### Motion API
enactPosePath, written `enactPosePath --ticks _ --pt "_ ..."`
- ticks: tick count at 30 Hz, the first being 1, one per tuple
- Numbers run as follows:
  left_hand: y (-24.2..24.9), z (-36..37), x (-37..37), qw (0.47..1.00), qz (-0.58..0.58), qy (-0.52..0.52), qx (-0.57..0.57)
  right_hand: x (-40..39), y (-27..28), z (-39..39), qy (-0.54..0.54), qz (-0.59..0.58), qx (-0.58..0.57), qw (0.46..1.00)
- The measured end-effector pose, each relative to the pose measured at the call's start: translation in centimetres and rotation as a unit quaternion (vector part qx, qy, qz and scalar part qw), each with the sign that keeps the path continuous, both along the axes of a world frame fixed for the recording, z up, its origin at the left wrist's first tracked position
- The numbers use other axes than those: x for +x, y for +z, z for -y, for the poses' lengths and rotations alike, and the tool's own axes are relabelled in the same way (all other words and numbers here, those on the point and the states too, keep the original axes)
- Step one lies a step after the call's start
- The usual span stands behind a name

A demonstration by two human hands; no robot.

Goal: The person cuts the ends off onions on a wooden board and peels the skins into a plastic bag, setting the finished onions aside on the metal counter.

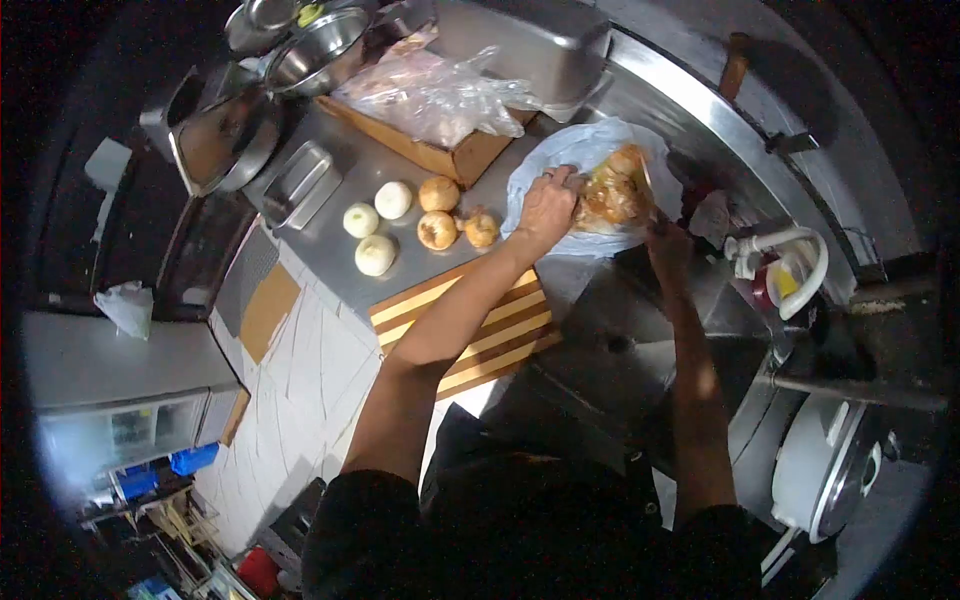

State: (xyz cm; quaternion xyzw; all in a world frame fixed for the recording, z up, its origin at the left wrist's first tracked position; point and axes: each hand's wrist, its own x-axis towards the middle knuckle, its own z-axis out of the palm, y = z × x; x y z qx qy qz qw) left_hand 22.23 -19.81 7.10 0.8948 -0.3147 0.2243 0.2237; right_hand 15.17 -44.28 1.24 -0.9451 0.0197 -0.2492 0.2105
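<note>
Steel counter [350, 215], onion bag [590, 170] under left hand [547, 208]

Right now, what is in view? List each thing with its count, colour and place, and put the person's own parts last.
peeled onions: three, white, on the steel counter.
unpeeled onions: three, brown, beside the peeled ones.
plastic bag: one, pale blue, at the counter's end, onion skins on it.
striped cutting board: one, tan and brown, under the left forearm.
wooden board: one, brown, holding a clear bag.
metal bowls: at least two, steel, top left.
left hand: on the plastic bag.
right hand: at the bag's near edge; fingers unclear.
</note>
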Motion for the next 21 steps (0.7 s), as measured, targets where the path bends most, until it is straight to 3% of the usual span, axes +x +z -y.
enactPosePath --ticks 1,3,4,5,6,7,8,9,11,12,14,17,18,20,21 --pt "1.2 -0.5 -1.1 0.995 -0.082 -0.008 -0.064 -0.2 -1.2 0.9 -0.034 -0.028 0.022 0.999" --pt "3.8 -3.4 -2.7 0.982 -0.112 0.121 -0.087 -1.3 -1.0 1.0 -0.067 -0.053 0.045 0.995" --pt "2.2 -5.6 -1.8 0.982 -0.059 0.164 -0.071 -2.8 1.2 0.7 -0.078 -0.106 0.131 0.983" --pt "1.0 -7.2 -0.8 0.96 -0.035 0.279 0.006 -4.3 3.5 0.1 -0.09 -0.158 0.215 0.96" --pt "0.8 -8.7 -0.1 0.921 -0.071 0.366 0.115 -5.7 5.9 -1.4 -0.091 -0.158 0.216 0.959" --pt "-1.0 -10.6 1.6 0.894 -0.184 0.379 0.153 -7.1 8.4 -3.5 -0.123 -0.202 0.293 0.927" --pt "-0.9 -11.2 2.1 0.895 -0.185 0.377 0.152 -8.0 9.7 -4.6 -0.154 -0.242 0.366 0.885" --pt "-0.7 -11.5 2.4 0.875 -0.253 0.387 0.145 -8.4 8.2 -4.2 -0.155 -0.241 0.365 0.886" --pt "-1.7 -12.2 3.7 0.838 -0.344 0.402 0.134 -8.7 3.5 -3.0 -0.075 -0.304 0.211 0.926" --pt "-2.0 -12.3 3.9 0.839 -0.344 0.401 0.131 -9.3 3.0 -3.4 -0.076 -0.303 0.209 0.927" --pt "-2.2 -12.4 3.8 0.848 -0.328 0.408 0.082 -10.7 2.4 -5.2 -0.016 -0.248 0.352 0.902" --pt "-0.3 -13.3 2.0 0.89 -0.26 0.373 -0.015 -12.8 9.3 -9.4 0.001 -0.246 0.384 0.89" --pt "0.7 -13.4 0.4 0.89 -0.264 0.372 -0.012 -13.4 8.8 -9.7 -0.002 -0.249 0.385 0.889" --pt "3.2 -13.8 -4.2 0.943 -0.131 0.272 -0.144 -14.2 6.9 -10.2 0.055 -0.179 0.269 0.945" --pt "3.5 -14.1 -6.5 0.936 -0.188 0.234 -0.183 -14.9 5.2 -10.6 0.052 -0.182 0.272 0.944"
